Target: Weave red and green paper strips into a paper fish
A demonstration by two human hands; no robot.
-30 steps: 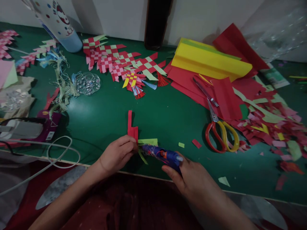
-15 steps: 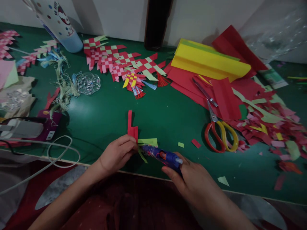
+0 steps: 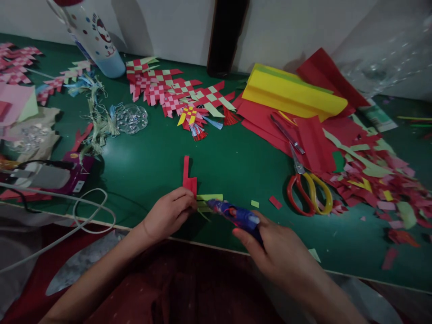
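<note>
Blue glue gun (image 3: 236, 215) gripped in right hand (image 3: 280, 252), nozzle beside paper strips (image 3: 197, 193) pinched by left hand (image 3: 168, 213).

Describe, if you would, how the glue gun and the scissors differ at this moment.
The glue gun is blue and gripped in the right hand; the scissors have one red and one yellow handle and lie untouched. The glue gun's tip points at the paper strips under the left hand; the scissors' blades rest on red paper. Both are over the green table.
</note>
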